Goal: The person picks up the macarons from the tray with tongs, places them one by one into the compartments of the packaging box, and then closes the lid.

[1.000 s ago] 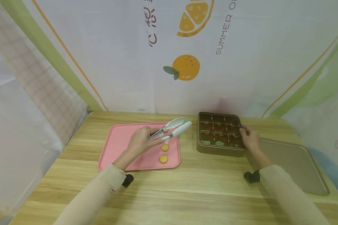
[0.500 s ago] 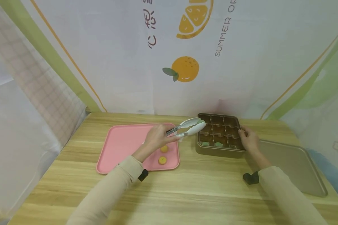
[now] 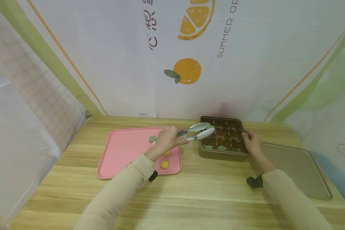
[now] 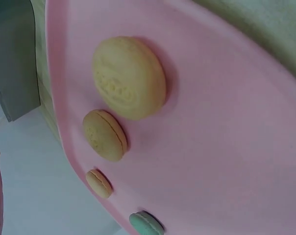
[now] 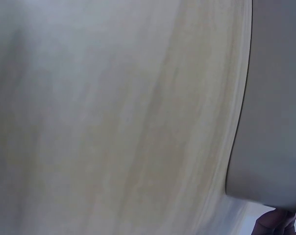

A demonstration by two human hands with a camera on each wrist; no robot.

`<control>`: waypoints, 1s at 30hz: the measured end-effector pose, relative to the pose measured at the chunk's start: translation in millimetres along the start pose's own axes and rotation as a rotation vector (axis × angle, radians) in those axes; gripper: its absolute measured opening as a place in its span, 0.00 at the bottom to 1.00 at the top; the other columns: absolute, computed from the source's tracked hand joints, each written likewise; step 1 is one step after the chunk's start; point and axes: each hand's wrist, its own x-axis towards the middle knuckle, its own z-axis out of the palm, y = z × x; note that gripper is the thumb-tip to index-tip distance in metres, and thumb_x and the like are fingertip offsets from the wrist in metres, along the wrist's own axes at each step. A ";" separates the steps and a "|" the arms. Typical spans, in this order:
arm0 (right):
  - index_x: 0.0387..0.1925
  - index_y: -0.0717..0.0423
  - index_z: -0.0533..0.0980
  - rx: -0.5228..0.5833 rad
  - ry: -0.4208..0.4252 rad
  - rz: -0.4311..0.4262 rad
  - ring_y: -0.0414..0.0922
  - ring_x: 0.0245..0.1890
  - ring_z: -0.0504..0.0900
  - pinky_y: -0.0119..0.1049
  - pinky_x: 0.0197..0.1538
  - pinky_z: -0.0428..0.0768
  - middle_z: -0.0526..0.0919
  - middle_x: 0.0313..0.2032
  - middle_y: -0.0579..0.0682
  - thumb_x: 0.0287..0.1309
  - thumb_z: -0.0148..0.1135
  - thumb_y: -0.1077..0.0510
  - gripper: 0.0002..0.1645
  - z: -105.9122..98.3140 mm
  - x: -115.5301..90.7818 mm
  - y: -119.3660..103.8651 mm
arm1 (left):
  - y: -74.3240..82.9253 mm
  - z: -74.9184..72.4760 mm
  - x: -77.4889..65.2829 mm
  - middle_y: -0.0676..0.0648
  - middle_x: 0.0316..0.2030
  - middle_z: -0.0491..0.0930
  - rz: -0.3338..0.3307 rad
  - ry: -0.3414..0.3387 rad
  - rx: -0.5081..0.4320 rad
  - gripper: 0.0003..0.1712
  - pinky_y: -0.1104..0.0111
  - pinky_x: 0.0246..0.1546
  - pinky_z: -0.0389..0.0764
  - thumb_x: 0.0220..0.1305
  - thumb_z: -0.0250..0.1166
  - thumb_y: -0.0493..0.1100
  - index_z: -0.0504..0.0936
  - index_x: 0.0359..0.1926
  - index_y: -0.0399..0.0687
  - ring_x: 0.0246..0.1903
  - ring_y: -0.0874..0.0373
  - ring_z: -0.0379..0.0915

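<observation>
My left hand (image 3: 168, 139) holds metal tongs with white scalloped tips (image 3: 206, 133). Between the tips is a green macaron (image 3: 210, 127), over the left column of a brown box (image 3: 222, 156) with a divided insert. Two green macarons (image 3: 221, 148) sit in its front compartments. At the box's right side, my right hand (image 3: 253, 140) grips the wall; its fingers (image 5: 275, 223) show at the box corner in the right wrist view. Below the left forearm, yellow macarons (image 4: 128, 78) and a green macaron (image 4: 146, 223) lie on a pink tray (image 3: 118, 156), partly hidden by the hand in the head view.
A flat gold-brown rimmed tray (image 3: 296, 169) lies to the right of the box, partly under the right forearm. Behind the wooden table (image 3: 189, 198) hangs a white curtain (image 3: 126, 80) with orange prints, close to the box's back.
My left hand has moved right with the tongs and green macaron, from above the pink tray to over the box's left column. The right hand stays on the box.
</observation>
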 end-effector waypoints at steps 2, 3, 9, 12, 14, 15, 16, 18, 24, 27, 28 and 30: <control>0.59 0.71 0.67 0.002 0.003 -0.002 0.39 0.23 0.71 0.30 0.26 0.71 0.79 0.33 0.66 0.70 0.45 0.56 0.25 0.4 0.3 -0.1 | 1.1 -0.5 0.5 0.56 0.13 0.53 -0.011 -0.005 0.012 0.19 0.74 0.14 0.51 0.52 0.69 0.59 0.77 0.24 0.51 0.16 0.64 0.48; 0.59 0.71 0.66 0.003 -0.001 -0.001 0.38 0.22 0.70 0.30 0.25 0.71 0.78 0.33 0.66 0.70 0.45 0.55 0.25 0.5 0.4 -0.3 | 1.7 -0.8 0.7 0.56 0.13 0.53 -0.013 -0.007 0.017 0.19 0.74 0.14 0.51 0.51 0.70 0.59 0.77 0.24 0.50 0.16 0.64 0.48; 0.59 0.70 0.67 0.013 -0.001 0.014 0.41 0.22 0.74 0.29 0.25 0.72 0.79 0.33 0.66 0.71 0.44 0.55 0.25 0.8 1.1 -1.7 | 4.6 -2.9 3.6 0.55 0.13 0.54 -0.021 -0.015 0.051 0.20 0.74 0.14 0.53 0.51 0.70 0.58 0.77 0.24 0.49 0.16 0.64 0.48; 0.59 0.70 0.67 0.010 0.000 0.018 0.45 0.25 0.77 0.29 0.26 0.72 0.79 0.33 0.66 0.71 0.44 0.55 0.25 1.0 0.8 -1.8 | 6.8 -3.8 5.3 0.54 0.14 0.57 -0.031 -0.030 0.075 0.20 0.74 0.15 0.55 0.51 0.70 0.58 0.77 0.24 0.48 0.17 0.64 0.51; 0.59 0.70 0.67 0.010 -0.001 0.020 0.48 0.26 0.78 0.30 0.27 0.73 0.79 0.34 0.67 0.71 0.44 0.55 0.25 1.2 0.4 -1.7 | 8.8 -4.7 6.2 0.54 0.16 0.60 -0.031 -0.036 0.102 0.20 0.74 0.16 0.57 0.50 0.71 0.59 0.77 0.24 0.48 0.18 0.63 0.53; 0.59 0.70 0.67 0.008 -0.003 0.019 0.50 0.27 0.78 0.31 0.27 0.73 0.79 0.34 0.68 0.71 0.44 0.55 0.25 1.3 0.1 -1.4 | 9.8 -5.1 6.5 0.53 0.17 0.61 -0.029 -0.039 0.117 0.20 0.73 0.17 0.58 0.50 0.71 0.59 0.77 0.24 0.48 0.19 0.62 0.55; 0.60 0.70 0.66 0.007 -0.005 0.019 0.52 0.28 0.79 0.32 0.28 0.74 0.79 0.35 0.68 0.71 0.44 0.55 0.25 1.3 0.0 -1.6 | 10.8 -5.7 6.7 0.53 0.18 0.63 -0.027 -0.040 0.129 0.20 0.73 0.18 0.59 0.50 0.71 0.59 0.78 0.24 0.48 0.20 0.62 0.56; 0.60 0.70 0.66 0.008 -0.007 0.024 0.56 0.31 0.80 0.35 0.31 0.77 0.79 0.37 0.69 0.71 0.44 0.55 0.25 1.5 -0.1 -1.9 | 12.4 -6.7 6.8 0.52 0.20 0.66 -0.017 -0.041 0.152 0.20 0.72 0.19 0.61 0.50 0.71 0.58 0.78 0.24 0.48 0.21 0.61 0.58; 0.61 0.69 0.65 0.013 -0.014 0.044 0.61 0.37 0.80 0.44 0.37 0.79 0.78 0.41 0.71 0.71 0.43 0.54 0.26 0.5 -0.6 -3.2 | 14.4 -7.0 5.8 0.51 0.22 0.69 -0.005 -0.034 0.164 0.20 0.72 0.20 0.63 0.49 0.71 0.58 0.79 0.26 0.47 0.22 0.60 0.60; 0.61 0.69 0.65 0.015 -0.019 0.043 0.58 0.34 0.79 0.38 0.34 0.78 0.78 0.41 0.70 0.71 0.43 0.54 0.26 0.5 -1.0 -3.1 | 12.0 -4.6 3.5 0.52 0.20 0.66 0.005 -0.013 0.158 0.21 0.73 0.18 0.61 0.49 0.71 0.59 0.79 0.27 0.47 0.22 0.61 0.58; 0.61 0.69 0.65 0.011 -0.021 0.041 0.56 0.33 0.79 0.36 0.32 0.77 0.78 0.40 0.70 0.71 0.43 0.54 0.26 0.5 -1.2 -2.9 | 10.8 -3.6 2.4 0.53 0.20 0.65 0.008 -0.005 0.151 0.20 0.73 0.18 0.60 0.49 0.71 0.59 0.79 0.27 0.48 0.21 0.61 0.57; 0.61 0.70 0.65 0.005 -0.020 0.031 0.53 0.33 0.78 0.33 0.30 0.75 0.78 0.41 0.69 0.71 0.43 0.54 0.26 0.7 -1.8 -2.6 | 8.2 -1.5 -0.3 0.53 0.18 0.61 0.017 0.011 0.126 0.21 0.73 0.17 0.58 0.49 0.71 0.60 0.78 0.27 0.48 0.21 0.62 0.55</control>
